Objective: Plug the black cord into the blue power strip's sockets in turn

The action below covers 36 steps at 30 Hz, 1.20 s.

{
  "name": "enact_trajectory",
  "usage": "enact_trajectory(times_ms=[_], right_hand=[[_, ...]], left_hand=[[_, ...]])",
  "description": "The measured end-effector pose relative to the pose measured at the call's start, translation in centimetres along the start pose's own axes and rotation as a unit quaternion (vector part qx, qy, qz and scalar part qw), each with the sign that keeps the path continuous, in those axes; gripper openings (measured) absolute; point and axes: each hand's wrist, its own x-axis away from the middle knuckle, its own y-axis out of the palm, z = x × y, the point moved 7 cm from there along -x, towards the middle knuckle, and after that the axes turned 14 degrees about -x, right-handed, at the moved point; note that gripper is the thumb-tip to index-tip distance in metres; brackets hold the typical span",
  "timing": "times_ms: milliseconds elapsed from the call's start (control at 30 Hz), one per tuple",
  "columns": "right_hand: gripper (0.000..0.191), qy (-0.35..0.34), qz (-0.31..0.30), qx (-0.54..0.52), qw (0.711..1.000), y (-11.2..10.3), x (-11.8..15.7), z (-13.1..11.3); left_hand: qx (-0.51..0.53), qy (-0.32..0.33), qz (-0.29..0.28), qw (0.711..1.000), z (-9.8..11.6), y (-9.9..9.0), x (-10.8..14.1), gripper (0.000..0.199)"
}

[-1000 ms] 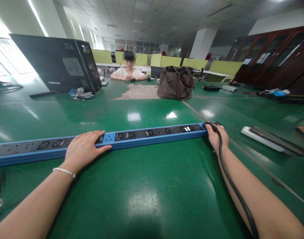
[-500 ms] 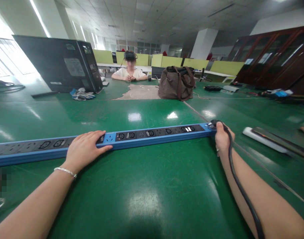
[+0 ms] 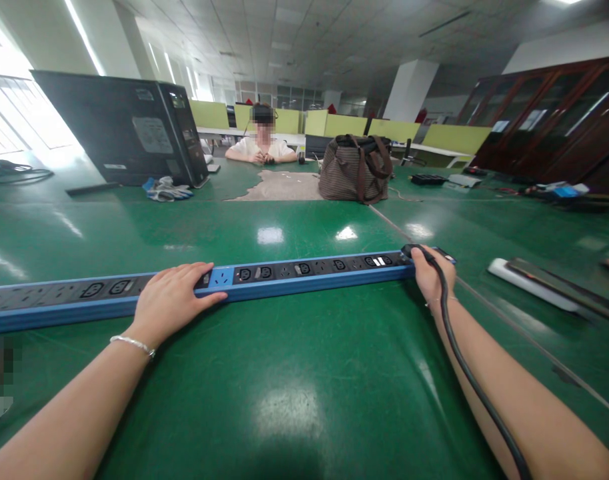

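A long blue power strip [image 3: 304,287] with black sockets lies across the green table, running off at the left edge. My left hand [image 3: 172,300] grips it around a spot left of its blue socket, thumb on the near side and fingers over the top. At the strip's right end my right hand [image 3: 432,270] is closed on a black plug [image 3: 412,251]. From the plug a black cable [image 3: 459,353] runs down over my right forearm. The plug's prongs are too small to make out.
A white bar with a dark phone-like object [image 3: 559,287] lies at the right. Farther back are a black computer case [image 3: 129,133], gloves [image 3: 167,189] and a brown bag [image 3: 355,170]. Across the table sits a person [image 3: 262,148], hands together.
My right hand has moved left with the black plug, from the strip's tip onto its right end section. More of the strip's end now shows beyond the hand. My left hand has stayed in place.
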Motion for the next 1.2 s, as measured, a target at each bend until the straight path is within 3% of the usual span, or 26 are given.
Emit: enact_trajectory(times_ms=[300,533,733,1000,1200], right_hand=[[0.037,-0.013,-0.014,0.018,1.0,0.9,-0.1,0.6],[0.039,-0.005,0.011,0.048,0.999,0.7,0.0,1.7],[0.041,-0.063,-0.04,0.085,0.994,1.2,0.6,0.9],[0.044,-0.101,-0.05,0.155,0.982,0.7,1.2,0.3],[0.042,-0.093,-0.063,0.158,0.981,0.9,1.1,0.5]], left_hand=[[0.0,-0.001,0.007,1.0,0.0,-0.1,0.0,0.07],[0.018,-0.003,0.003,1.0,0.1,-0.2,0.0,0.071],[0.001,0.0,0.005,1.0,0.2,-0.2,0.1,0.071],[0.0,-0.001,0.008,1.0,0.0,0.0,0.0,0.07],[0.01,-0.002,0.004,1.0,0.0,0.0,0.0,0.072]])
